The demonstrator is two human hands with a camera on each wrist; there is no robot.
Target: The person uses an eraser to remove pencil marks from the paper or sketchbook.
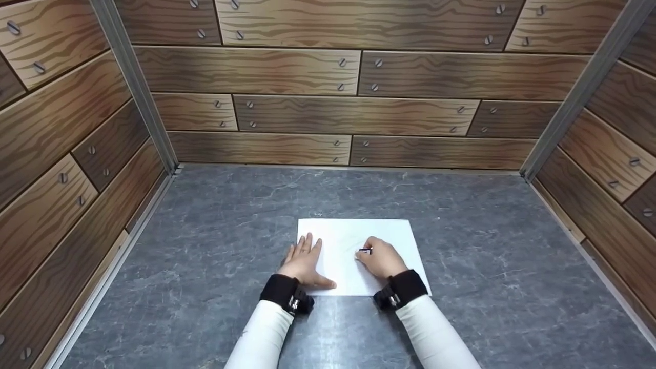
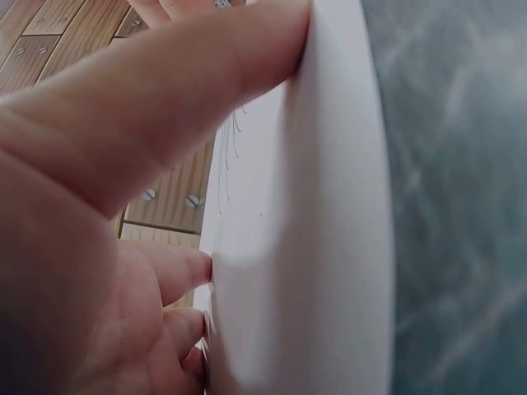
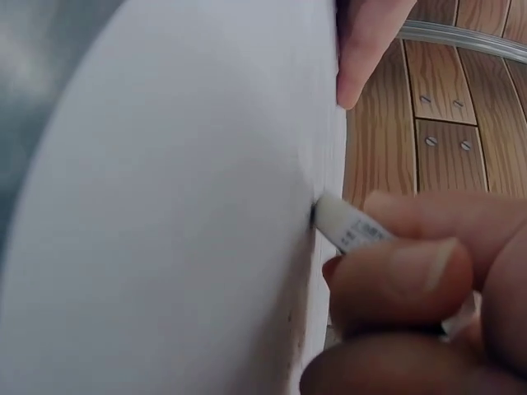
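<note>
A white sheet of paper (image 1: pixel 338 228) lies on the grey tabletop in front of me. My left hand (image 1: pixel 302 264) rests on its left side, fingers spread and thumb out along the near edge. Over the right half, my right hand (image 1: pixel 385 259) pinches a small white eraser (image 3: pixel 352 224) with print on its side. Its darkened tip touches the paper in the right wrist view. Thin grey lines (image 2: pixel 229 160) show on the sheet in the left wrist view; the fingers hide part of the drawn area.
Wood-patterned panels (image 1: pixel 292 115) wall in the back and both sides of the table. Grey metal strips (image 1: pixel 136 84) run up the corners. Bare grey tabletop (image 1: pixel 230 205) surrounds the paper. Each wrist wears a black strap (image 1: pixel 279 289) with a camera.
</note>
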